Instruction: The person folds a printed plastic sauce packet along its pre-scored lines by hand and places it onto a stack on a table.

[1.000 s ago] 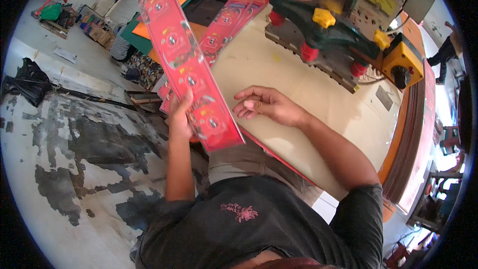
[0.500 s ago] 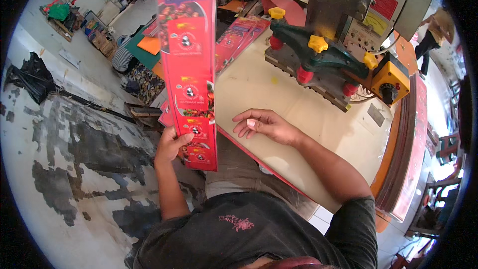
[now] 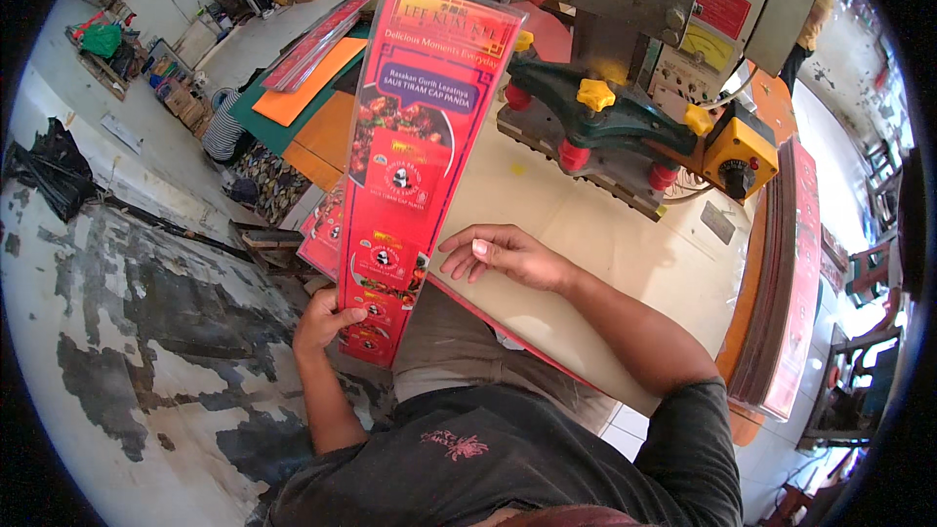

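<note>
A long red printed strip [image 3: 390,205] with clear plastic edges stands up in front of me, its top leaning to the right. My left hand [image 3: 326,320] grips it near the lower left edge, thumb across the printed face. My right hand [image 3: 509,256] hovers above the cream tabletop [image 3: 586,303], just right of the strip, fingers loosely curved and apart with nothing in them. Beyond it stands a press machine [image 3: 595,117] with a dark green clamp bar, yellow star knobs and red feet. Part of the bar's left end is hidden behind the strip.
On the right edge lies a tall stack of red printed strips [image 3: 786,293]. A yellow control box [image 3: 739,158] with a black knob hangs beside the press. More red strips [image 3: 317,63] and an orange sheet [image 3: 312,83] lie on a green board [image 3: 278,127] at the back left.
The strip has come lower and tilted, so its top now shows and leans right. My left hand has shifted slightly left and down with it. My right hand stays empty, slightly further left.
</note>
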Demonstrator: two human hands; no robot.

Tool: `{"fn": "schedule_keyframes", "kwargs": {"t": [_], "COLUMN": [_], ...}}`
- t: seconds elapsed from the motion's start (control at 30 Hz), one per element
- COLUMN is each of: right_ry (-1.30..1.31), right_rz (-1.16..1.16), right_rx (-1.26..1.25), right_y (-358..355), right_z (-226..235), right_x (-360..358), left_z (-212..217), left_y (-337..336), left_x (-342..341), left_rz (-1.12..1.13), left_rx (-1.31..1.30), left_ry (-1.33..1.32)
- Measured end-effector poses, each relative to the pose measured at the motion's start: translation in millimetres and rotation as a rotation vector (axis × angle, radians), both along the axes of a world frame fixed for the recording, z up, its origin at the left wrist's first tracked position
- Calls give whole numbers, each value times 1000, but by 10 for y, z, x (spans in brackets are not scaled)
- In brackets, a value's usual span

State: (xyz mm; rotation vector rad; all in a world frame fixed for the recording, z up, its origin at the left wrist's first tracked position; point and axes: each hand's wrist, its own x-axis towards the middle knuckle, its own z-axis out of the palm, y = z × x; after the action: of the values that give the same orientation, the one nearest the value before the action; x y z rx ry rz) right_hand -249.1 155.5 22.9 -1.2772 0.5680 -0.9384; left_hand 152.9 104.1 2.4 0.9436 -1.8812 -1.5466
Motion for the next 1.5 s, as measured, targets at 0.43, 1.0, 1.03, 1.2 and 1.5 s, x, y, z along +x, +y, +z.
{"fn": "schedule_keyframes", "kwargs": {"t": [0.43, 1.0, 1.03, 1.2, 1.5], "right_ry": [-94, 279, 318, 298, 209], "right_rz": [-716, -498, -516, -784, -717], "right_rx": [-166, -223, -259, -610, -580], "right_y": [302, 616, 642, 648, 669], "right_z": [929, 1502, 1554, 1556, 1628], "right_x": [-86, -176, -166, -124, -200], "left_z": [5, 774, 812, 948, 935], "left_y": [-62, 234, 248, 319, 338], "left_x": [161, -1091, -1135, -1381, -1474], "left_rz": [-175, -69, -56, -24, 18], "left_rx": [129, 39, 45, -66, -83], "left_ry": [-197, 139, 198, 317, 286]}}
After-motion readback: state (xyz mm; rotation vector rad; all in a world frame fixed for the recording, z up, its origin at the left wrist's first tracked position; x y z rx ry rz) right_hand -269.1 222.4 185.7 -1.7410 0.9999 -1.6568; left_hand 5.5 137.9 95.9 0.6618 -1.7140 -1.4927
